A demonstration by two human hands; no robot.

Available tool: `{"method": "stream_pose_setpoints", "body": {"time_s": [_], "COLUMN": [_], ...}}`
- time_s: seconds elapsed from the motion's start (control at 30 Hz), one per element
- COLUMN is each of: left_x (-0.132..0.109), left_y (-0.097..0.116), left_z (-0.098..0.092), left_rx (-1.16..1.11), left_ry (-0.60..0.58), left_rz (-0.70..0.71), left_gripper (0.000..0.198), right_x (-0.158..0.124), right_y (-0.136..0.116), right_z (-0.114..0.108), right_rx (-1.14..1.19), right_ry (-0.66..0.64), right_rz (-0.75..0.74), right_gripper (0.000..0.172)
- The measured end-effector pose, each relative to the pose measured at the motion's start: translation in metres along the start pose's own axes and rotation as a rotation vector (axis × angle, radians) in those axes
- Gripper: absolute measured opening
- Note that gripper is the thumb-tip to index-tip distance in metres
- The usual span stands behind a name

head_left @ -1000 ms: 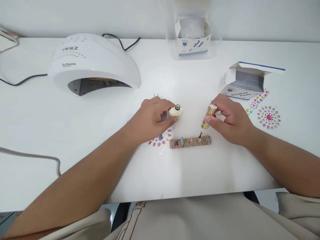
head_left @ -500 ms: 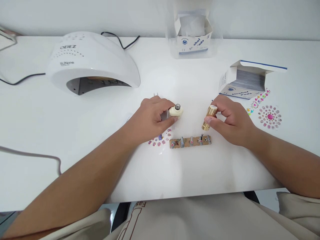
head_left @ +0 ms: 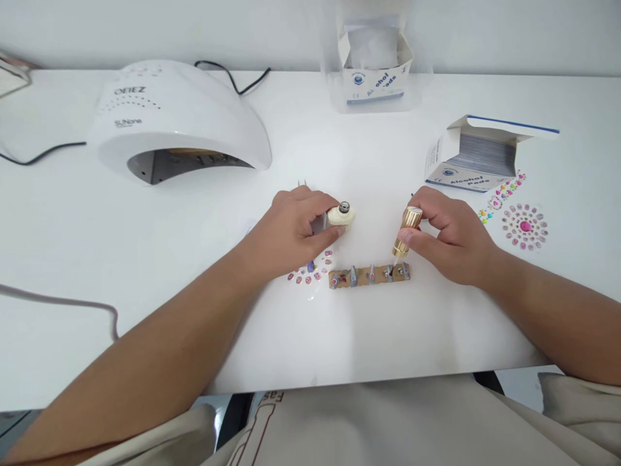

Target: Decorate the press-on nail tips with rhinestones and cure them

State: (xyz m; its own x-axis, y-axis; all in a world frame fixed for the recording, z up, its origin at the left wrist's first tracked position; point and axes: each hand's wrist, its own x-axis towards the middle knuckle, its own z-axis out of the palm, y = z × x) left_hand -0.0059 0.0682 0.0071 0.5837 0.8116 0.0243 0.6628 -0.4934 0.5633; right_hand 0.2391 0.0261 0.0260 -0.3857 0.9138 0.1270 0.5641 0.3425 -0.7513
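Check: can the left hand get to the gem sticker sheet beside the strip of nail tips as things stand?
Probably not freely: the left hand grips the polish bottle, though the sticker sheet lies uncovered just below it.

Bright, even overhead light; white table (head_left: 145, 259) blown out between hands, soft shadows under forearms, edges bent by wide lens, centre sharp.

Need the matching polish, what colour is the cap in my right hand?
Shiny gold cap, held by the right hand; head view.
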Motion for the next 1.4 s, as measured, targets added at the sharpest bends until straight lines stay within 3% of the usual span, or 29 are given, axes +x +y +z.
{"method": "stream_pose_setpoints", "body": {"time_s": [0.43, 0.9, 1.13, 1.4], "left_x": [-0.001, -0.001, -0.001, -0.001], "left_y": [-0.001, 0.000, 0.000, 0.000], "left_z": [0.001, 0.000, 0.000, 0.001], "left_rx": [-0.007, -0.023, -0.018, -0.021], "left_ry": [0.016, 0.016, 0.009, 0.020], "left_rz": [0.013, 0.013, 0.007, 0.013], "left_gripper": [0.014, 0.014, 0.015, 0.014], "right_x": [0.003, 0.002, 0.003, 0.005], "right_y": [0.004, 0.007, 0.010, 0.008], "right_z": [0.000, 0.000, 0.001, 0.005], "right_rx": [0.027, 0.065, 0.038, 0.042], "right_ry": [0.032, -0.042, 0.021, 0.006], "right_rz": [0.035, -0.059, -0.042, -0.092], "right_gripper": [0.023, 0.023, 0.020, 0.023]}}
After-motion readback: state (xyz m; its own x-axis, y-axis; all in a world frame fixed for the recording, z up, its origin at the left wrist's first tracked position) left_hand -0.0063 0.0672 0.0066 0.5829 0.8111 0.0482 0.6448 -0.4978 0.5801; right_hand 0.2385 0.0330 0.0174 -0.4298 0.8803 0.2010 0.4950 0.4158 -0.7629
